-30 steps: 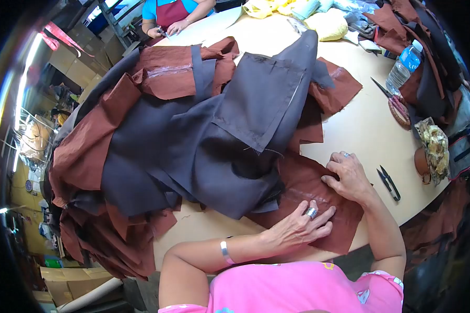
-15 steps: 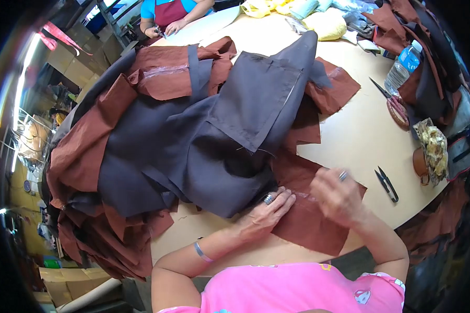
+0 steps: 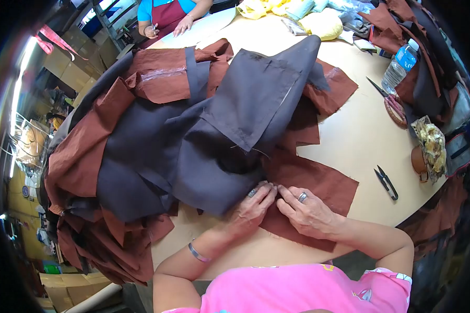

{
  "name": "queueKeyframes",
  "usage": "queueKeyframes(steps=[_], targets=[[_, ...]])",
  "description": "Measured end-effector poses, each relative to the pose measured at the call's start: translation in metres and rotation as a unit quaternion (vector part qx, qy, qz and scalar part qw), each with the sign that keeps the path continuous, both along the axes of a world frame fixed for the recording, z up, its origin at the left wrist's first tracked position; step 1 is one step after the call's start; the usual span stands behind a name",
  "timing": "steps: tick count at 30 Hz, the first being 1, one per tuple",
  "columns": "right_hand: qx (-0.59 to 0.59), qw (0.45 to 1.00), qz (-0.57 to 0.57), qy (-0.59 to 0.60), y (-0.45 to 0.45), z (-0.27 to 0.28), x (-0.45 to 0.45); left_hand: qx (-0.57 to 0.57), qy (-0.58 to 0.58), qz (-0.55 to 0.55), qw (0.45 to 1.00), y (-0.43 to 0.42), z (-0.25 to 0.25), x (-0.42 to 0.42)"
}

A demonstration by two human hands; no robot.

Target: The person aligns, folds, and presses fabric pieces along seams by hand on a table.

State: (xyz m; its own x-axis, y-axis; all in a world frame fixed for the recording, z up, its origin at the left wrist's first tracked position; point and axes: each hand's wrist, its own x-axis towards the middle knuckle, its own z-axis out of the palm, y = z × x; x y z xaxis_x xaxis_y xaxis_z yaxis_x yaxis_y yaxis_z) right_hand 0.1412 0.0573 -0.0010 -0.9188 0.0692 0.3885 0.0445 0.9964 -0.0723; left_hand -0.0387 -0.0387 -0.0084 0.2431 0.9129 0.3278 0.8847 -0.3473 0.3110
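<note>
Rust-brown, raw-edged cloth (image 3: 318, 180) lies on the table (image 3: 344, 138) beside smooth dark fabric (image 3: 136, 151); my left hand (image 3: 253, 207) and right hand (image 3: 308, 215) meet on it, whether pinching I cannot tell; one black snips (image 3: 386, 182) lies apart

Beneath the right hand (image 3: 308, 211), the cloth panel (image 3: 318, 177) is plain rust-brown, while the fabric (image 3: 136, 148) left of and beyond the left hand (image 3: 251, 206) is dark bluish charcoal, bordered by a rust-brown strip (image 3: 83, 156) farther left. Nearer the body than both hands, the top (image 3: 277, 292) is bright pink with a white-and-yellow print. Right of the right hand, on a pale cream tabletop (image 3: 350, 148), lie black snips (image 3: 386, 182) and, farther off, scissors (image 3: 395, 110) with pinkish-red handles.
</note>
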Motion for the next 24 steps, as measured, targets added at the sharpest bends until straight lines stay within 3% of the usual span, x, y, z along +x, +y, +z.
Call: queueKeyframes(steps=[8, 15, 24], targets=[[0.045, 0.999, -0.017, -0.023, -0.007, -0.002, 0.037, 0.006, -0.03, -0.023, 0.999, 0.003, -0.004, -0.011], [-0.059, 0.992, -0.11, 0.01, -0.022, -0.001, 0.095, -0.002, -0.048, 0.02, 0.999, 0.004, -0.003, -0.012], [-0.034, 0.988, -0.143, 0.043, -0.021, -0.004, 0.117, 0.012, 0.007, 0.041, 0.999, 0.004, -0.003, -0.008]])
